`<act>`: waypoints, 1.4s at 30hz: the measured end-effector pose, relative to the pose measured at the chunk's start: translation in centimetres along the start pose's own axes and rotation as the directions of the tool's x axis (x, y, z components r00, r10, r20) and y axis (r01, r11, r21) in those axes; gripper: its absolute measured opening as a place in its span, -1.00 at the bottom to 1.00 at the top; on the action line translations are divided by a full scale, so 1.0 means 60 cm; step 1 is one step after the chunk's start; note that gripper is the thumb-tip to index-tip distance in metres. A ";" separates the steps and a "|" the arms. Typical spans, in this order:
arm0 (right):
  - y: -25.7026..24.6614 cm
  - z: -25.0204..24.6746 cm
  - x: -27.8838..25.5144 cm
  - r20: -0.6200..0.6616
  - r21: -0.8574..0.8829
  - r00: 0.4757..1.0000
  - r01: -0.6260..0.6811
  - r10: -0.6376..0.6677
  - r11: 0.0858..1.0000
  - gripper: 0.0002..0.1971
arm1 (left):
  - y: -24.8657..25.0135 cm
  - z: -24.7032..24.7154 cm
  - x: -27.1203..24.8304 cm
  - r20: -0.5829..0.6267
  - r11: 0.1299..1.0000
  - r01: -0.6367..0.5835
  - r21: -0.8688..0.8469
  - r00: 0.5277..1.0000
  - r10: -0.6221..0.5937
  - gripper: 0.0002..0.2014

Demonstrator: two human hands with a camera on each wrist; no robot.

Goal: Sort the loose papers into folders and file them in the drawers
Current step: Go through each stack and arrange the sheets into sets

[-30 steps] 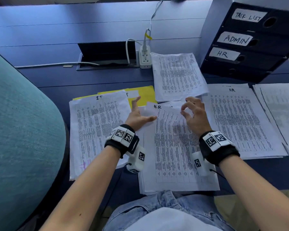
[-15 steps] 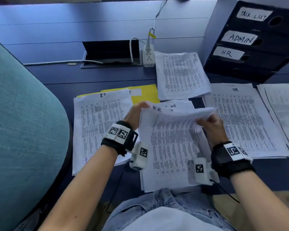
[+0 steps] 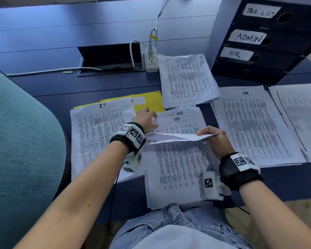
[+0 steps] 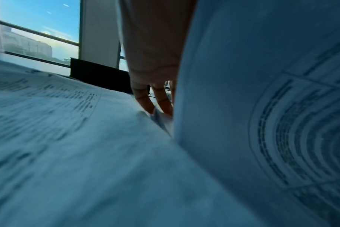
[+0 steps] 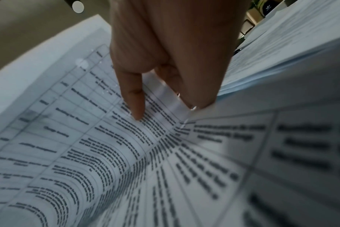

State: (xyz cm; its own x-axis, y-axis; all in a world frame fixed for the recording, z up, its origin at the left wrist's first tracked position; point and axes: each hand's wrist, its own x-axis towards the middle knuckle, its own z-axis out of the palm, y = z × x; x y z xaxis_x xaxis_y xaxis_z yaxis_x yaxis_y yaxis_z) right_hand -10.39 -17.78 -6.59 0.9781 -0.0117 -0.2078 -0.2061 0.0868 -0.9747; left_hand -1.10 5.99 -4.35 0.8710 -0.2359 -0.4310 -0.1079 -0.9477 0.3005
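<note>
My right hand (image 3: 207, 133) pinches the far edge of the top sheet (image 3: 178, 137) of the middle stack (image 3: 178, 168) and holds it raised and folded back toward me. In the right wrist view my thumb (image 5: 132, 99) lies on that printed sheet (image 5: 87, 138). My left hand (image 3: 147, 117) reaches under the raised sheet, its fingertips (image 4: 144, 99) on the left edge of the sheets marked HR (image 3: 180, 119). A yellow folder (image 3: 151, 101) pokes out from under the IT stack (image 3: 97, 132). The dark drawer unit (image 3: 258, 42), labelled TASK LIST, ADMIN and HR, stands at the back right.
Another HR stack (image 3: 255, 123) lies to the right, with more papers (image 3: 300, 114) beyond it and a stack (image 3: 187, 78) behind. A power strip (image 3: 151, 60) and an open cable hatch (image 3: 109, 58) sit at the back. A teal chair back (image 3: 16, 141) fills the left.
My right hand took hold of the top sheet's far edge, lifted it and folded it toward me. My left hand slid forward beneath it onto the HR sheets.
</note>
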 end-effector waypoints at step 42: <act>0.002 0.012 -0.001 -0.174 0.064 0.982 -0.057 0.068 0.996 -0.72 | 0.043 -0.036 -0.006 -0.176 0.961 -0.245 -0.132 0.959 0.221 -0.82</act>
State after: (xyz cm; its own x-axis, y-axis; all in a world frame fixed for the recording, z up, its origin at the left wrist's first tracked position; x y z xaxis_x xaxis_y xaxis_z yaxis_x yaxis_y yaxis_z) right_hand -10.45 -17.03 -6.62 0.9417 -0.1793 -0.2846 -0.2596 0.1505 -0.9539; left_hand -0.67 4.06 -1.60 0.8960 -0.3975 -0.1978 -0.2540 -0.8242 0.5061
